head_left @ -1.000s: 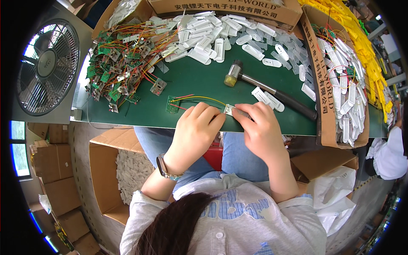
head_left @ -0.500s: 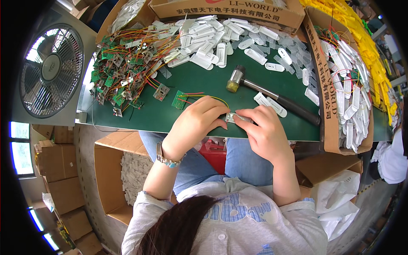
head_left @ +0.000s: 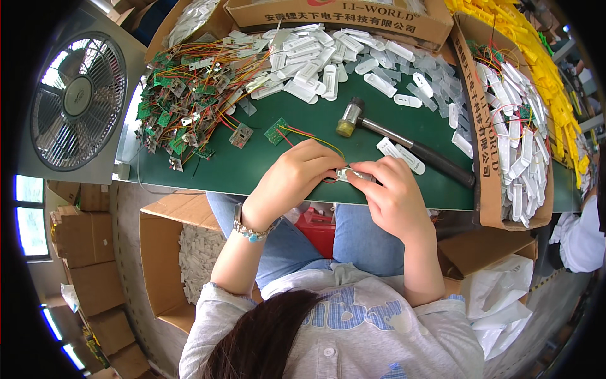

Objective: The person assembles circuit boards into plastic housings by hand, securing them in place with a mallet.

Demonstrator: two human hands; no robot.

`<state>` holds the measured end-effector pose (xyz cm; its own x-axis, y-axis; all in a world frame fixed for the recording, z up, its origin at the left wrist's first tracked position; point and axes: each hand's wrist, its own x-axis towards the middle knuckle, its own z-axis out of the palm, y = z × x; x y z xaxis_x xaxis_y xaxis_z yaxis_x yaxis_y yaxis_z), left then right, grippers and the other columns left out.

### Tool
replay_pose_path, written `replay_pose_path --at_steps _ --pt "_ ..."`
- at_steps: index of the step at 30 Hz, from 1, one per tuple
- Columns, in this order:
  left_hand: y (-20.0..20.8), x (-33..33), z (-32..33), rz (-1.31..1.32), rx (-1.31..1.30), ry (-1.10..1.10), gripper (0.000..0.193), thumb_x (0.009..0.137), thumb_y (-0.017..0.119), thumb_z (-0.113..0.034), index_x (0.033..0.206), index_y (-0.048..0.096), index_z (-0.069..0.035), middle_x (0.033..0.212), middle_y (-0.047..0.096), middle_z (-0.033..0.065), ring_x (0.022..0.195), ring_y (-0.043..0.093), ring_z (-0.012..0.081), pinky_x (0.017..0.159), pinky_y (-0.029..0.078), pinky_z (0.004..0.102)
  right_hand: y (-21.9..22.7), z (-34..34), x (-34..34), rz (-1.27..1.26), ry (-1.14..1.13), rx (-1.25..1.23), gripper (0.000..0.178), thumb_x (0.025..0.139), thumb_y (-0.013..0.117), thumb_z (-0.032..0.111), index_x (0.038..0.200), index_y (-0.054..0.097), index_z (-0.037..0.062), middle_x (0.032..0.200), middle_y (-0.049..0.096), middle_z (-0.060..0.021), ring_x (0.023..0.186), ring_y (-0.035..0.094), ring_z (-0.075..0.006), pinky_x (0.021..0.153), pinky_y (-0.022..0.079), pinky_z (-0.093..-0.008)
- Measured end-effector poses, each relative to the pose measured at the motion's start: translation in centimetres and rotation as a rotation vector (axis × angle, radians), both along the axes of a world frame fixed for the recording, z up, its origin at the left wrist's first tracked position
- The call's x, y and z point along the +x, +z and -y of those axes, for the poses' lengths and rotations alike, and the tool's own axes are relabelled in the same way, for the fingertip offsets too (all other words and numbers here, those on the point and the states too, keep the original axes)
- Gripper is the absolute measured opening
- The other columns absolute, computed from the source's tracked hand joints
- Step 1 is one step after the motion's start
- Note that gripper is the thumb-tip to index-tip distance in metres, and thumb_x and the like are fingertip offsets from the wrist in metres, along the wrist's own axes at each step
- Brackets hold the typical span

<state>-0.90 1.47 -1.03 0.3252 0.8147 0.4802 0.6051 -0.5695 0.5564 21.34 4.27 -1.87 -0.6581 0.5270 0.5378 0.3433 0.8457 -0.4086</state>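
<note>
The green circuit board (head_left: 276, 131) has shifted farther from the workbench's (head_left: 233, 175) near edge. By that edge, the right hand (head_left: 392, 188) pinches a small white part (head_left: 343, 174); the left hand's (head_left: 295, 177) grip beside it cannot be told. Seemingly wires (head_left: 304, 132) are being seated, calling for steady fingertips.

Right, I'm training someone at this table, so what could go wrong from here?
Wires run from the green circuit board toward the small part at the left hand and right hand; a tug might strain their joints.

The small part is close to the table's near edge, so a slip could drop it toward the lap.

The hammer lies beside two white pieces; a bump might scatter them.
</note>
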Motion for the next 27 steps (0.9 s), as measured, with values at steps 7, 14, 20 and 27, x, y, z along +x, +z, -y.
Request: replay_pose_path --at_steps 7,14,20,27 --pt "0.2 0.2 0.9 -0.024 -0.039 0.038 0.035 0.074 0.079 -0.009 0.107 0.070 -0.004 0.087 0.068 0.0074 0.083 0.064 0.0250 0.072 0.054 0.0364 0.0 0.1 0.1 0.022 -0.010 -0.001 0.036 0.068 0.069 -0.004 0.103 0.073 0.0046 0.108 0.066 -0.0048 0.092 0.059 -0.0235 0.084 0.048 -0.0384" --pt "0.4 0.6 1.0 -0.036 0.018 0.049 0.036 0.073 0.079 -0.012 0.108 0.070 -0.004 0.085 0.067 0.0073 0.085 0.064 0.0253 0.074 0.054 0.0379 -0.2 0.1 0.1 0.029 -0.010 0.011 0.037 0.069 0.069 -0.004 0.104 0.073 0.0058 0.108 0.066 -0.0043 0.092 0.059 -0.0236 0.084 0.048 -0.0386" --pt "0.2 0.4 0.8 -0.062 0.022 0.061 0.037 0.073 0.080 -0.015 0.107 0.070 -0.005 0.085 0.066 0.0067 0.086 0.063 0.0255 0.074 0.054 0.0377 -0.2 0.1 0.1 0.036 -0.017 -0.008 0.038 0.069 0.069 -0.005 0.105 0.072 0.0072 0.108 0.065 -0.0032 0.093 0.059 -0.0238 0.085 0.047 -0.0396" --pt "0.3 0.7 1.1 -0.130 0.094 0.096 0.036 0.069 0.082 -0.019 0.099 0.068 -0.004 0.085 0.066 0.0061 0.085 0.062 0.0263 0.074 0.052 0.0378 -0.2 0.2 0.0 0.014 -0.017 -0.016 0.036 0.069 0.068 -0.005 0.103 0.073 0.0062 0.107 0.066 -0.0041 0.093 0.059 -0.0239 0.085 0.047 -0.0392"
